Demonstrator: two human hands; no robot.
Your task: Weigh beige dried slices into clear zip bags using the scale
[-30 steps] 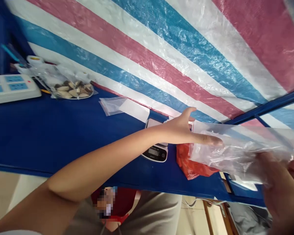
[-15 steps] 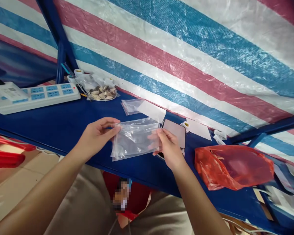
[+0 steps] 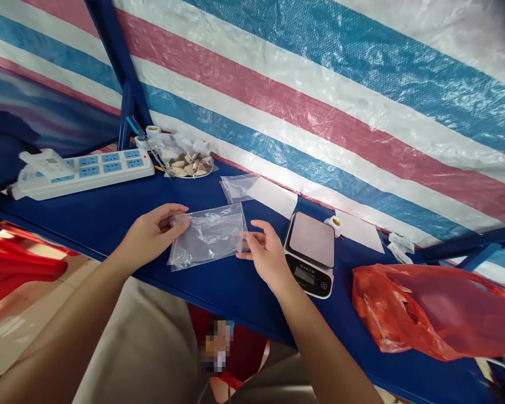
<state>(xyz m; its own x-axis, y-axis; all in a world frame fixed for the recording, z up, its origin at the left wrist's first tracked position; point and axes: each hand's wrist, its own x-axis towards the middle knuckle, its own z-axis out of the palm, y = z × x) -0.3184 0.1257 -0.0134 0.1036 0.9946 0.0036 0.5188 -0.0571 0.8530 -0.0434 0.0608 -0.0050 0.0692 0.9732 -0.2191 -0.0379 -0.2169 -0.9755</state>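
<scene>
Clear plastic bag moved left from digital scale | left hand pinching left edge | right hand at right edge, grip unclear from here

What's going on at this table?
A person has a flat, clear plastic bag in front of them at the blue table. The left hand pinches its left edge; the right hand is at the opposite edge, its grip unclear. Just right of that hand sits a black-and-white digital scale, with a crumpled, translucent red plastic bag farther right.
</scene>
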